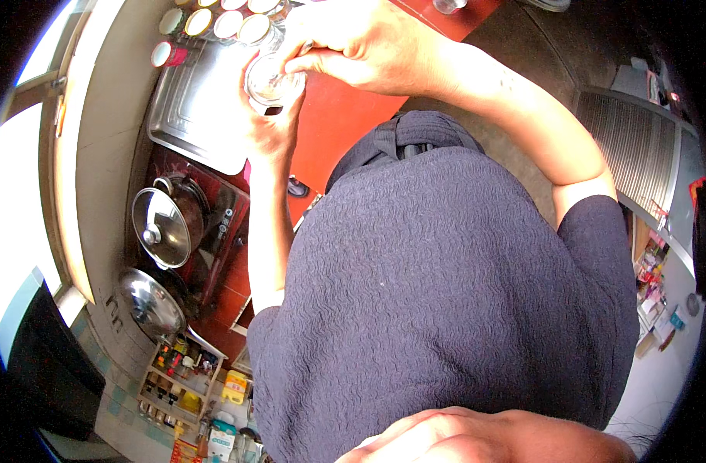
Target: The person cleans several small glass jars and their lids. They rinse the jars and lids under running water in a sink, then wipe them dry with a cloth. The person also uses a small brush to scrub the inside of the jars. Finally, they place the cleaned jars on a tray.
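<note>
My left hand point(274, 130) is wrapped around a clear glass jar point(270, 87) and holds it near the edge of a shiny metal tray point(199, 110). The jar's round rim faces up towards me. My right hand point(355, 49) reaches across from the right, its thumb and fingertips bent together over the jar's mouth. Glare on the glass hides whether those fingers pinch something small or only touch the rim. Just beyond stand several glass jars with lids point(228, 24), in close rows. A small jar with a red side point(168, 54) lies tipped beside the tray's far corner.
A pot with a glass lid point(162, 228) sits on a dark cooktop point(228, 231) to the left. Nearer me is a wok with a metal lid point(153, 304). A rack of bottles point(179, 382) stands lower left. Red surface point(341, 127) shows between my arms.
</note>
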Tool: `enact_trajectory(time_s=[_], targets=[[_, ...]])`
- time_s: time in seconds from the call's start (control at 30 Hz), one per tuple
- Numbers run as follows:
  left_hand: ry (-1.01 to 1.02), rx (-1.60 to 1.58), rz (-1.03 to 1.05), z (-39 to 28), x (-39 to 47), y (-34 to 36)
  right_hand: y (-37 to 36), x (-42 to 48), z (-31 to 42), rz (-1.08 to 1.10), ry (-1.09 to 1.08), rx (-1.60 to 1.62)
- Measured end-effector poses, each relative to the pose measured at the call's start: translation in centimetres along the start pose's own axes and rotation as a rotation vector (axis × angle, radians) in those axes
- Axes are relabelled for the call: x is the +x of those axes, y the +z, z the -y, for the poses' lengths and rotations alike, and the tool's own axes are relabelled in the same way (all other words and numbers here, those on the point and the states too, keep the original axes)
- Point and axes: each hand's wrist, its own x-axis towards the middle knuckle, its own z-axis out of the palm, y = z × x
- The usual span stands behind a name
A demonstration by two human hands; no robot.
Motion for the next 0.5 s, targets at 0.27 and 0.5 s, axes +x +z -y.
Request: enact_trajectory(time_s=[0.27, 0.5], targets=[[0.096, 0.056, 0.045, -0.29, 0.24, -0.07, -0.03, -0.29, 0.22, 0.011, 0.108, 0.188], [0.138, 0.147, 0.066, -0.5, 0.73, -0.35, 0.62, -0.97, -0.14, -0.061, 0.035, 0.175]])
